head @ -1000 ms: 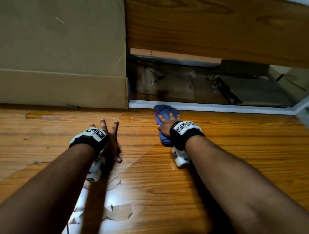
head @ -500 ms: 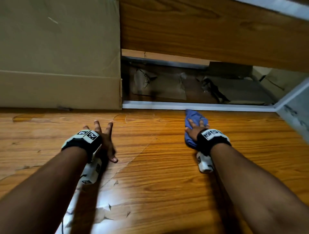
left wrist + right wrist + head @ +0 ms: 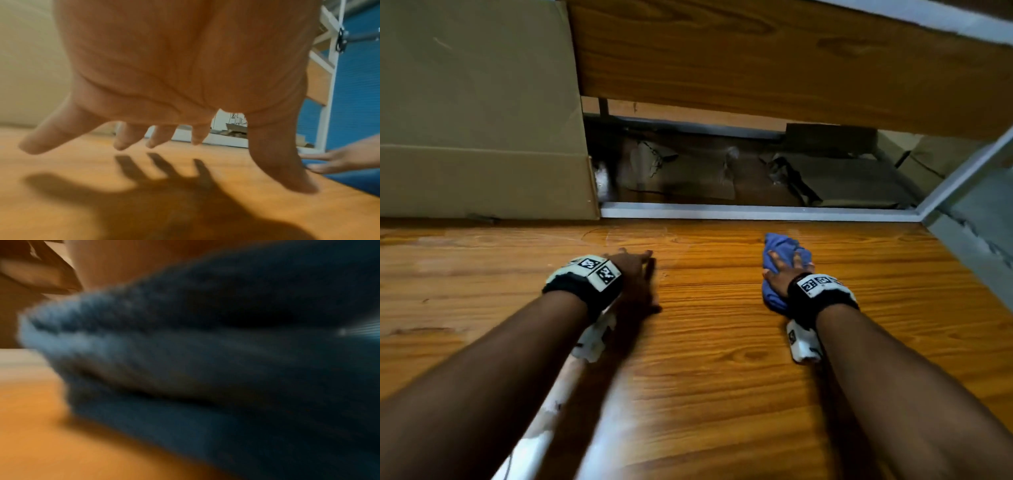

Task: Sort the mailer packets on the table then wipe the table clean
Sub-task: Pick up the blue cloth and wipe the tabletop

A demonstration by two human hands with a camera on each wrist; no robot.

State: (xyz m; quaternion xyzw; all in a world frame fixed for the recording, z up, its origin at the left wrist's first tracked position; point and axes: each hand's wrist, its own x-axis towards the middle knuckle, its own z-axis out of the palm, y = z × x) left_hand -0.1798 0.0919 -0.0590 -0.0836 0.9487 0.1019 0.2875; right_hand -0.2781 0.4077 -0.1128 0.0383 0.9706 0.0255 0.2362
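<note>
A crumpled blue cloth (image 3: 779, 248) lies on the wooden table (image 3: 705, 359) near its far edge, right of centre. My right hand (image 3: 786, 265) presses flat on it with straight fingers. In the right wrist view the cloth (image 3: 205, 361) fills most of the picture, blurred. My left hand (image 3: 638, 274) is left of the cloth, palm down over the bare wood. Seen from the left wrist, this hand (image 3: 156, 141) has spread fingers, holds nothing and casts a shadow just below. No mailer packet shows on the table.
A large cardboard box (image 3: 482, 120) stands at the table's back left. A white rim (image 3: 756, 212) marks the far edge, with flattened cardboard (image 3: 852, 181) lower down beyond it. A wooden panel (image 3: 774, 61) rises behind. The right table edge (image 3: 969, 260) is close to the cloth.
My right hand has slid the blue cloth to the right along the far edge. My left hand has also shifted right, past the box corner.
</note>
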